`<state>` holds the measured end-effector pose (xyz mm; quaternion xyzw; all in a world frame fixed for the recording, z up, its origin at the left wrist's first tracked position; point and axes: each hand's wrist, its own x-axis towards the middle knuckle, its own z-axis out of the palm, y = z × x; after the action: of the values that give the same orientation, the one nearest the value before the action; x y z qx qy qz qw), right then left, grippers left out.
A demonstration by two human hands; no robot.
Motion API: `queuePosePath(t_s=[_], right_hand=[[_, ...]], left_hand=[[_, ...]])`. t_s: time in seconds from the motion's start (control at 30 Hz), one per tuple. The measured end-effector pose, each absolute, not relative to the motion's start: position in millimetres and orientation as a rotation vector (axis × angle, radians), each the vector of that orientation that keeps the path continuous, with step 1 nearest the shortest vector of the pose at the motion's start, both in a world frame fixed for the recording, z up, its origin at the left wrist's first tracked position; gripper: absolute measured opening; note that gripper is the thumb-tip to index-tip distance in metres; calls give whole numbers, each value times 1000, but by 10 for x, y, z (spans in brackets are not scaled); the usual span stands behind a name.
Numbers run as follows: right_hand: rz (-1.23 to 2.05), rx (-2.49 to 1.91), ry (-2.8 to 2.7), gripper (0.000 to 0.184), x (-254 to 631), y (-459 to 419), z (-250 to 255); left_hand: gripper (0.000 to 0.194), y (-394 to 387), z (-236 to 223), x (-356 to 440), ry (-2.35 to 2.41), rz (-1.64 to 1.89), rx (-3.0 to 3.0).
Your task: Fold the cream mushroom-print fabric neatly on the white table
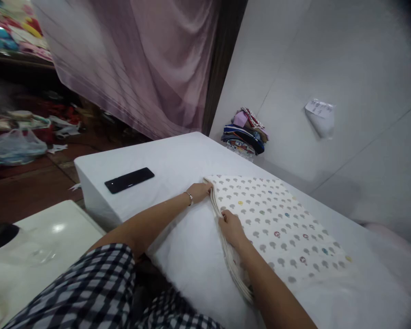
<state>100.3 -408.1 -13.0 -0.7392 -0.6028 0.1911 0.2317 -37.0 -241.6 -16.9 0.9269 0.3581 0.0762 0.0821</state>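
A folded cream cloth (281, 224) printed with small grey and coloured tree shapes lies flat on a white-covered table (171, 160). My left hand (199, 191), with a thin bracelet at the wrist, pinches the cloth's far left corner, fingers closed on its layered edge. My right hand (231, 227) rests on the same left edge nearer to me, its fingers curled over the stacked folds. Both forearms reach in from the lower left.
A black phone (129, 179) lies on the table to the left. A pile of folded fabrics (245, 132) sits against the white wall at the back. A pink curtain (140, 64) hangs behind. A white surface (44, 242) stands at lower left, with clutter on the floor beyond.
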Motion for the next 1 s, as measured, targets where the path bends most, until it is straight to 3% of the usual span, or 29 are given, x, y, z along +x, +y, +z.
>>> queuePosePath(t_s=[0.5, 1.0], right_hand=[[345, -2233, -1852, 25, 884, -4070, -157], [308, -2212, -1936, 29, 854, -4113, -108]], left_hand=[[20, -2376, -221, -524, 1083, 266, 2902], [20, -2215, -247, -314, 1516, 625, 2022]])
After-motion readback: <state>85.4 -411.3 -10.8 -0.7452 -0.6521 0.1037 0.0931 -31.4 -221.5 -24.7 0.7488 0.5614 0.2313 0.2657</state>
